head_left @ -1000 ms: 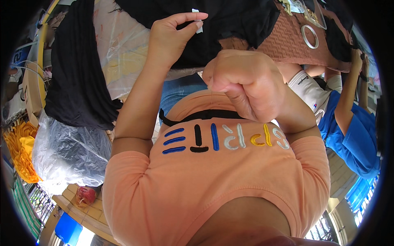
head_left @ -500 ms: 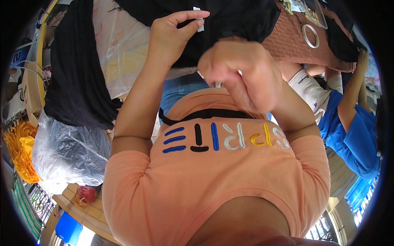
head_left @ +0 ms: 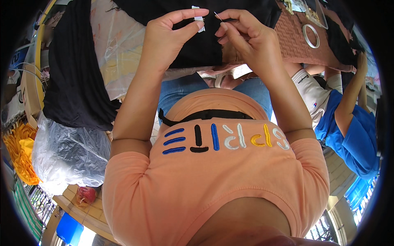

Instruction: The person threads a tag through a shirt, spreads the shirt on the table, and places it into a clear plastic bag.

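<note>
Between the thumb and forefinger of my left hand (head_left: 167, 39) is a small white label (head_left: 198, 19), pinched over the black cloth (head_left: 191, 53) on the table. Close by on the right, my right hand (head_left: 256, 39) pinches a thin needle (head_left: 218, 16), its tip pointing up and left toward the label. A narrow gap separates the needle from the label. The other right fingers are curled beneath. Any thread on the needle is too fine to make out.
On the brown textured cover (head_left: 283, 37) at right lie a white ring (head_left: 310, 36) and a clear container (head_left: 317, 17). Dark cloth (head_left: 72, 69) hangs at left above a clear plastic bag (head_left: 69, 151). A person in a blue shirt (head_left: 349, 127) sits at right.
My right hand, a blurred fist near my chest before, has moved up and away to beside my left hand. The needle now shows in its fingers. My left hand has stayed nearly still.
</note>
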A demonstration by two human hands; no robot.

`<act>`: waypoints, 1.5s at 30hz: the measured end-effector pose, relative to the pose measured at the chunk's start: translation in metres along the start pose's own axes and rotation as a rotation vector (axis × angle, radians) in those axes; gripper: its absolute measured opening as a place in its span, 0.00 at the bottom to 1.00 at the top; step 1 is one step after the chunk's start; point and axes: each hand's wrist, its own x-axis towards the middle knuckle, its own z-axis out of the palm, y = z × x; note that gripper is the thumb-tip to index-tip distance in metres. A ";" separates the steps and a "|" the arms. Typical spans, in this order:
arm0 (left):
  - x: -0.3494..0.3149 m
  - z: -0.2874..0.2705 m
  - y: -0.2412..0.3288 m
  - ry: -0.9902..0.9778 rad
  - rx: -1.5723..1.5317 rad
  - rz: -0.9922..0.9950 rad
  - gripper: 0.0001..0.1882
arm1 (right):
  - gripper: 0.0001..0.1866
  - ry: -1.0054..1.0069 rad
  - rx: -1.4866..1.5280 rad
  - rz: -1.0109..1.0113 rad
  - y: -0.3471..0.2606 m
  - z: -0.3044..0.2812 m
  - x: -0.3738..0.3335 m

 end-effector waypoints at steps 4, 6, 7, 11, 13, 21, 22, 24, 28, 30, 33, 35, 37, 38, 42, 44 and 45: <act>-0.001 0.000 0.002 0.001 0.045 0.064 0.12 | 0.09 -0.002 -0.014 -0.025 0.004 0.002 0.000; -0.001 0.000 0.004 -0.008 0.028 0.039 0.12 | 0.08 0.003 -0.072 -0.029 0.003 0.002 0.000; -0.001 0.000 0.004 -0.012 0.032 0.042 0.12 | 0.08 0.010 -0.120 -0.026 0.000 0.002 0.000; -0.002 0.001 0.005 -0.025 0.003 0.044 0.12 | 0.08 0.044 -0.196 -0.046 0.001 0.001 -0.001; -0.001 0.001 0.007 -0.030 -0.008 0.042 0.12 | 0.08 0.043 -0.269 -0.061 0.004 0.001 -0.002; -0.001 0.000 0.007 -0.038 0.052 0.077 0.13 | 0.09 0.092 -0.283 -0.070 0.008 0.004 -0.002; -0.001 0.000 0.007 -0.041 0.049 0.071 0.13 | 0.09 0.089 -0.290 -0.069 0.007 0.004 -0.003; -0.002 0.000 0.008 -0.048 0.046 0.060 0.13 | 0.09 0.076 -0.293 -0.052 0.004 0.004 -0.003; -0.005 0.000 0.010 -0.047 0.115 0.067 0.12 | 0.10 0.066 -0.335 -0.089 0.003 0.002 0.000; -0.007 0.002 0.013 -0.052 0.167 0.054 0.12 | 0.09 0.055 -0.418 -0.143 0.003 0.002 0.000; -0.011 0.006 0.015 -0.033 0.311 0.056 0.13 | 0.08 0.021 -0.567 -0.209 0.000 0.000 0.003; -0.012 0.009 0.010 -0.013 0.386 0.087 0.13 | 0.07 0.014 -0.641 -0.276 0.001 0.000 0.006; -0.013 0.011 0.012 0.002 0.498 0.117 0.13 | 0.06 -0.022 -0.666 -0.257 0.000 0.001 0.009; -0.015 0.012 0.015 0.004 0.570 0.133 0.13 | 0.06 -0.038 -0.681 -0.247 -0.001 0.001 0.010; -0.016 0.016 0.023 0.022 0.640 0.107 0.14 | 0.07 0.025 -0.491 -0.140 -0.007 0.006 0.012; -0.014 0.016 0.017 0.022 0.469 0.106 0.15 | 0.11 0.031 -0.291 -0.027 -0.006 0.006 0.013; -0.012 0.015 0.015 0.023 0.384 0.105 0.16 | 0.11 0.103 -0.370 -0.085 -0.009 0.005 0.014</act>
